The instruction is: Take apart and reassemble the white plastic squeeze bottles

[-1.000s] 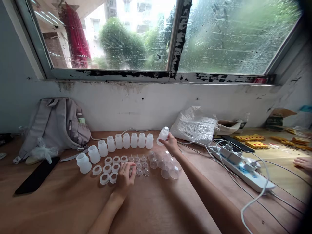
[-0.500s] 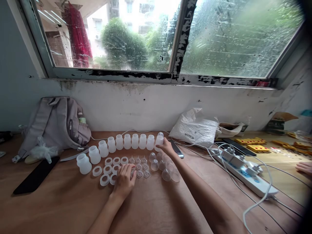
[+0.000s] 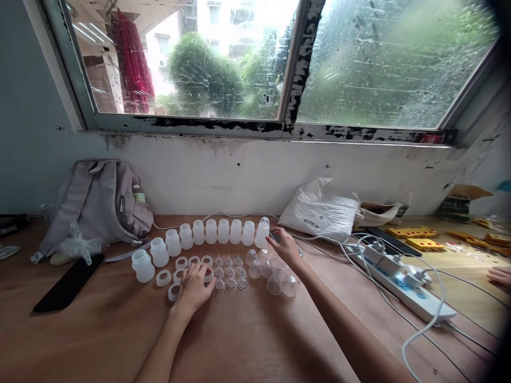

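Note:
My left hand [image 3: 194, 287] is over the translucent screw rings [image 3: 181, 262], fingers apart and bent down among them; its fingers partly hide several rings. Just right of it lie rows of small clear bottle nipples [image 3: 229, 272]. My right hand [image 3: 284, 246] is open beside the bottle with a clear domed cap [image 3: 262, 232], at the right end of a curved row of frosted baby bottles [image 3: 198, 232]. A small gap shows between its fingers and that bottle. Several clear domed caps [image 3: 274, 283] stand between my hands, near my right forearm.
A phone [image 3: 298, 251] lies partly behind my right hand. A power strip [image 3: 403, 292] with looping white cables is at the right, below a silvery bag [image 3: 323, 213]. A grey backpack [image 3: 99, 197] and a black flat pad [image 3: 67, 287] are at the left. Another person's hand [image 3: 499, 276] shows far right.
My right hand has let go of the capped bottle and moved right, off it. My left hand has shifted left from the nipples onto the rings. The view has shifted slightly.

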`<state>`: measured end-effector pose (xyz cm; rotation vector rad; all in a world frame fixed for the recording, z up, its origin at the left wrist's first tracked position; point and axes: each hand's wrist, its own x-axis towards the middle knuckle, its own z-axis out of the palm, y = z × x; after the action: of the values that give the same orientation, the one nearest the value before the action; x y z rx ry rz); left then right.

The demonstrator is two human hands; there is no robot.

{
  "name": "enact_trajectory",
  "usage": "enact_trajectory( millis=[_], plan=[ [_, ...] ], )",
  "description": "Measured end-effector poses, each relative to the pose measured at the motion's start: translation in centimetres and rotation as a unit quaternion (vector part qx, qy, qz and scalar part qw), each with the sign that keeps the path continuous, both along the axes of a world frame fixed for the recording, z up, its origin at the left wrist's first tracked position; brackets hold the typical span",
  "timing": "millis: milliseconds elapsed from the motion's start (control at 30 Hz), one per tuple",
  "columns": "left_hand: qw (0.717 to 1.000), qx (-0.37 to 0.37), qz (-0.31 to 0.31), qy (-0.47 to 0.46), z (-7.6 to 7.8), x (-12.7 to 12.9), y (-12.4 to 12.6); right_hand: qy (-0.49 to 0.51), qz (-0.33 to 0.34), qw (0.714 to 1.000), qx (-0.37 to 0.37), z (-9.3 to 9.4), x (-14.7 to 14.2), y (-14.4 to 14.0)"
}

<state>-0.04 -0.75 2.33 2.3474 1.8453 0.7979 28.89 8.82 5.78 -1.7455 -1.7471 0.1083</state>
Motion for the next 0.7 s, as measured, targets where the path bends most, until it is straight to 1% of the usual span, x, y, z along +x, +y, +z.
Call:
enact_trajectory(
  millis=[67,100,233,333,433,500,533,600,700],
  plan=[
    [1.0,-0.013,0.013,0.012,0.2,-0.3,0.0,-0.037,-0.004,0.998,0.042,-0.3,0.4,-1.9],
    [0.999,-0.021,0.019,0.017,0.2,-0.4,0.0,-0.048,-0.013,0.998,0.046,-0.6,0.8,-2.8],
    [0.998,-0.057,0.029,0.024,0.1,-1.1,0.2,-0.039,-0.052,0.998,-0.002,-1.1,2.6,-5.6],
    [0.996,-0.082,0.034,0.022,0.0,-1.5,0.4,-0.023,-0.072,0.997,-0.029,-1.2,3.9,-6.4],
    [0.994,-0.098,0.04,0.024,0.0,-1.8,0.6,0.016,-0.052,0.997,-0.063,-1.3,4.7,-6.7],
    [0.994,-0.1,0.037,0.02,0.0,-2.0,0.6,0.04,-0.036,0.996,-0.07,-1.5,4.8,-6.8],
    [0.994,-0.098,0.033,0.015,0.0,-2.1,0.6,0.043,-0.03,0.997,-0.059,-1.6,4.7,-6.8],
    [0.995,-0.093,0.023,0.007,0.1,-2.3,0.5,0.04,-0.014,0.999,-0.014,-1.6,4.2,-7.0],
    [0.997,-0.08,0.007,0.005,0.1,-2.3,0.3,0.046,0.043,0.997,0.052,-1.5,1.9,-7.8]
  ],
)
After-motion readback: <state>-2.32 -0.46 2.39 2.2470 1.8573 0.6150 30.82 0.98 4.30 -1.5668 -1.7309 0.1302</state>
